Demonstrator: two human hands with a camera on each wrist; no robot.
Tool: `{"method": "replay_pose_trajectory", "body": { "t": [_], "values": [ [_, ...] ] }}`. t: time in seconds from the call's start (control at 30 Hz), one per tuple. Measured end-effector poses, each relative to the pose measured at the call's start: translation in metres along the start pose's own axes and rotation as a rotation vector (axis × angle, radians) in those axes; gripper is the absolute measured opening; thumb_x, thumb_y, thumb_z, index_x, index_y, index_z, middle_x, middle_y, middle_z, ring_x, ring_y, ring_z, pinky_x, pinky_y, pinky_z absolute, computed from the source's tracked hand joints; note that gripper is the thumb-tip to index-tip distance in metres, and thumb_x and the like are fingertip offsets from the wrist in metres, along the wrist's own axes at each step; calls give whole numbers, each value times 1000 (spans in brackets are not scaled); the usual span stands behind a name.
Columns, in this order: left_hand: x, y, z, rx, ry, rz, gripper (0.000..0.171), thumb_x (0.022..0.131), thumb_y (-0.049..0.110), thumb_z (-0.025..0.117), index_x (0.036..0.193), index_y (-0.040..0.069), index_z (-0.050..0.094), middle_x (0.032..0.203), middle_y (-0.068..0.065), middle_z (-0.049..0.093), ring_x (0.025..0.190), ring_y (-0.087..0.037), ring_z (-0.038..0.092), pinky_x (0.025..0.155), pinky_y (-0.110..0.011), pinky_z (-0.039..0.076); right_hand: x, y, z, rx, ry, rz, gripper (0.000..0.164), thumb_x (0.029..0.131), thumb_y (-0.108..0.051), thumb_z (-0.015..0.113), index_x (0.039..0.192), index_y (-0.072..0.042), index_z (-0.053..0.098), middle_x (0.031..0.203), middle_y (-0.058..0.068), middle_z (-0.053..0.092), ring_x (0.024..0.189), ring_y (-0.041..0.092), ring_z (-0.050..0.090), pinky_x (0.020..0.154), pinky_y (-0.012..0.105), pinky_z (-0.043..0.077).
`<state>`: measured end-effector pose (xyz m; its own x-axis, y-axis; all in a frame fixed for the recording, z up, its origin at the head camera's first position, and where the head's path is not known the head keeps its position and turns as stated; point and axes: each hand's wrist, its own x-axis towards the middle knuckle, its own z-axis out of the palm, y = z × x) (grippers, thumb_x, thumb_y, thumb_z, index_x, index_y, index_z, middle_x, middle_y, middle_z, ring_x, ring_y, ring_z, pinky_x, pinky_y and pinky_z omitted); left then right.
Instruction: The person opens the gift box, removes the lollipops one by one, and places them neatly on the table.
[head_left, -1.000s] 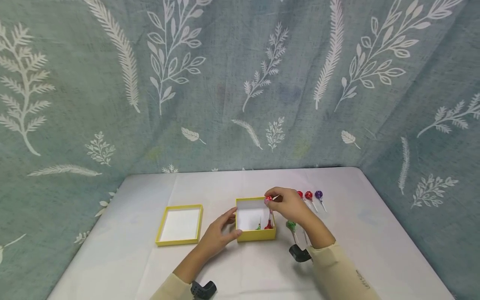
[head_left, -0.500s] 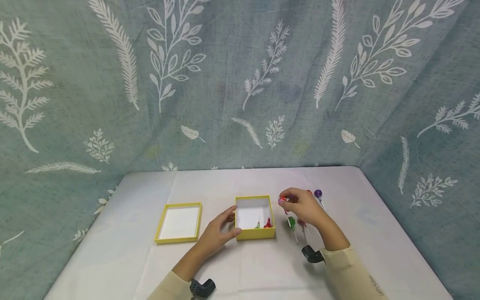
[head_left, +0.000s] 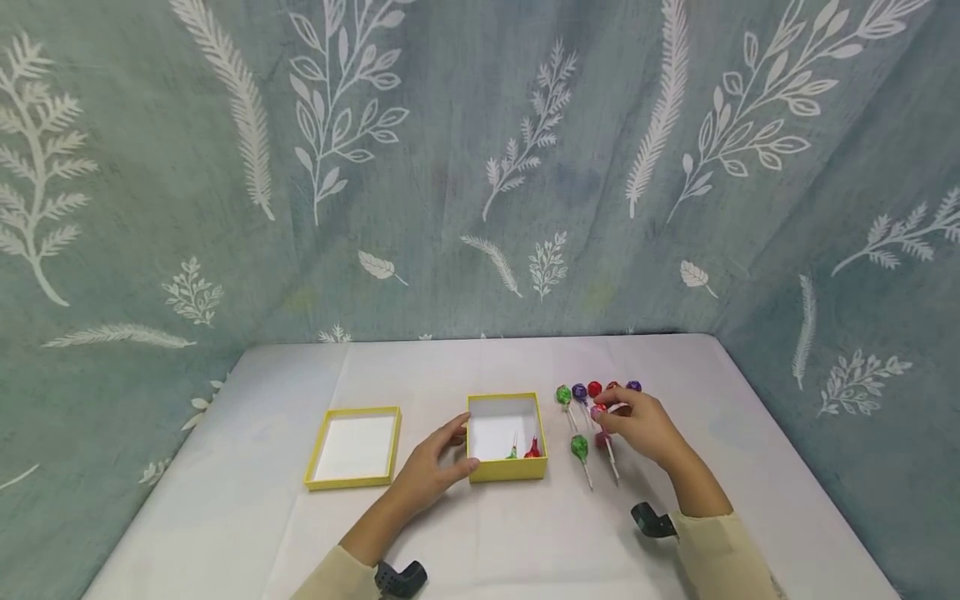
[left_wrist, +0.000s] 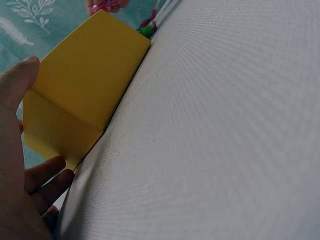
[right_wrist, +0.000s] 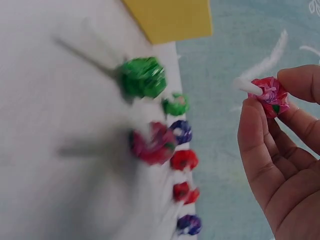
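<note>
My right hand (head_left: 636,421) pinches a pink-red wrapped lollipop (right_wrist: 270,95) by its head between thumb and fingertips, above the loose lollipops and right of the box. Under it on the table lie a pink lollipop (right_wrist: 154,142) and a green lollipop (head_left: 579,447). Lightly bent fingers of my left hand (head_left: 435,462) rest along the left side of the open yellow box (left_wrist: 95,70), the thumb at its near corner. Inside the box are a red lollipop (head_left: 533,449) and a green lollipop (head_left: 513,453), partly hidden by the front wall.
Behind the right hand runs a row of green, purple and red lollipops (head_left: 564,394), partly covered by the fingers. A yellow-rimmed lid (head_left: 352,482) lies inner side up, left of the box. The white table (head_left: 247,517) ends at a leaf-patterned cloth (head_left: 435,167).
My right hand has carried the pink-red lollipop from above the box's right edge rightward to over the loose ones. More lollipops now show. The left hand stays at the box.
</note>
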<state>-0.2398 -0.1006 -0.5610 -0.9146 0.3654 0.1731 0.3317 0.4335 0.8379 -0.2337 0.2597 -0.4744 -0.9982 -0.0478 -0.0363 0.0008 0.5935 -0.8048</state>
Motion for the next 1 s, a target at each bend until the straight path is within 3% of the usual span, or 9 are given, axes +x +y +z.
{"method": "replay_pose_trajectory", "body": {
  "t": [0.17, 0.4, 0.77, 1.0],
  "values": [
    [-6, -2, 4, -27, -11, -9, 76, 86, 45, 73, 151, 27, 38, 129, 4, 56, 122, -19, 51, 109, -50, 31, -9, 18, 2, -3, 18, 14, 35, 89, -24, 71, 118, -3, 66, 103, 6, 67, 86, 17, 63, 71, 34, 51],
    [-3, 2, 1, -23, 5, 9, 76, 85, 44, 73, 151, 26, 38, 127, 5, 56, 121, -18, 52, 108, -49, 32, -9, 31, -2, 18, 44, 28, 35, 89, -20, 71, 118, -1, 66, 105, 8, 66, 87, 19, 63, 72, 34, 52],
    [5, 1, -3, -16, 0, 29, 77, 87, 42, 72, 152, 24, 36, 130, 3, 56, 123, -17, 51, 109, -48, 31, -2, 40, -7, -34, -4, 99, 27, 89, -17, 70, 113, -5, 66, 99, 7, 65, 81, 20, 61, 70, 35, 54],
    [-1, 8, -1, -40, -6, 12, 76, 86, 41, 73, 151, 23, 38, 128, 1, 57, 123, -19, 51, 109, -49, 31, -4, 49, -5, -34, -33, 154, 28, 88, -17, 72, 112, -5, 65, 98, 6, 64, 80, 19, 61, 71, 34, 55]
  ]
}}
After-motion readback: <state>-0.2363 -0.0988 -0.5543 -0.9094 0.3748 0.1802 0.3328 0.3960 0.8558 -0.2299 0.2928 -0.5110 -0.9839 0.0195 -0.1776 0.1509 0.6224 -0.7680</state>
